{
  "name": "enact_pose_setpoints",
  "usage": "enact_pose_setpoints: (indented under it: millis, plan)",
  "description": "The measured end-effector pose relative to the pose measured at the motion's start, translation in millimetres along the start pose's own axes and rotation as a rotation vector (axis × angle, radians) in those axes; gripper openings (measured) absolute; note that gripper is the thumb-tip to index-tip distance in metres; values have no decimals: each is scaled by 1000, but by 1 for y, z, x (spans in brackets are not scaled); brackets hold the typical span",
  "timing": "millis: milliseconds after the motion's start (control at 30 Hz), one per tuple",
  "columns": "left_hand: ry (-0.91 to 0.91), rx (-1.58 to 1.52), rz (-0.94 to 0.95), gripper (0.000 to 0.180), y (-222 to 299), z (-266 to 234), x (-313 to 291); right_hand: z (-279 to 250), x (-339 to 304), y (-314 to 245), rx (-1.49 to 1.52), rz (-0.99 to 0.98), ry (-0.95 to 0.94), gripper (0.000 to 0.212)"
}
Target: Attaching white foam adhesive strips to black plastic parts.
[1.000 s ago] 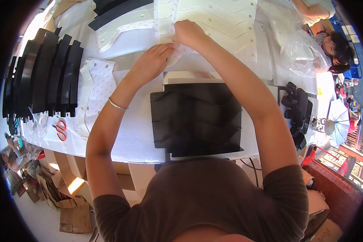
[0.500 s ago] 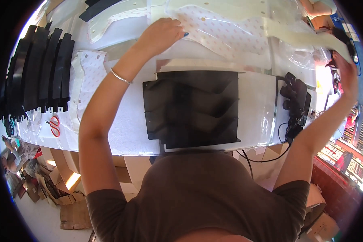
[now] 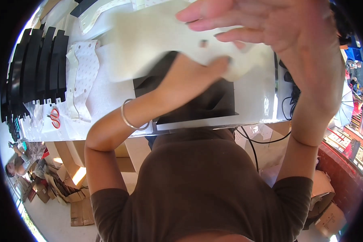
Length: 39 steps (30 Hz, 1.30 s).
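A pale cream plastic sheet (image 3: 139,42), smeared by motion, is held up over the table. My left hand (image 3: 195,74), with a silver bangle on its wrist, is closed at the sheet's lower edge. High and close in front of me, my right hand (image 3: 270,34) has its fingers stretched out to the left, over the sheet's right part. I see nothing gripped in it. Below the left hand, a black ribbed panel (image 3: 213,101) lies on the table, partly covered by the hand and the sheet.
Long black strips (image 3: 36,68) lie in a row at the left. Beside them are a white patterned liner piece (image 3: 86,66) and red-handled scissors (image 3: 55,118). A black cable (image 3: 254,142) hangs off the table's front edge. Cardboard boxes (image 3: 82,211) stand on the floor.
My left hand has moved down and right, toward the panel. The right hand has swung in from the far right, closer to me. The cream sheet has come up over the table's middle.
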State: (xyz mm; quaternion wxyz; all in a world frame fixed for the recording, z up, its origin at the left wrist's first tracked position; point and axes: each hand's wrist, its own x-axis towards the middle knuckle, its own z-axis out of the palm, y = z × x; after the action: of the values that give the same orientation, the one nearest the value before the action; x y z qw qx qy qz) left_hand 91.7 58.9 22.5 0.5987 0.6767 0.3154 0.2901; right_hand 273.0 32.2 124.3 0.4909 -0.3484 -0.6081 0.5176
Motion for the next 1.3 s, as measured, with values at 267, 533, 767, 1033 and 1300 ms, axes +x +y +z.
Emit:
enact_pose_setpoints:
  millis: [267, 533, 767, 1033, 1300]
  plan:
    - [198, -354, -104, 38, -14, -65, -79, -21, -86, 109, -783, 399, -5, 17]
    - [95, -248, -203, 31, -16, -45, -88, 16, -118, 121, -368, 416, 101, 13]
    - [-57, -177, -244, 30, -12, -31, -64, 22, -128, 122, -167, 533, 544, 12]
    - [72, -92, -140, 36, -15, -42, -47, 22, -130, 132, -496, 402, 301, 17]
    - [103, -146, -111, 34, -14, -52, -58, 15, -98, 161, -495, 213, -44, 20]
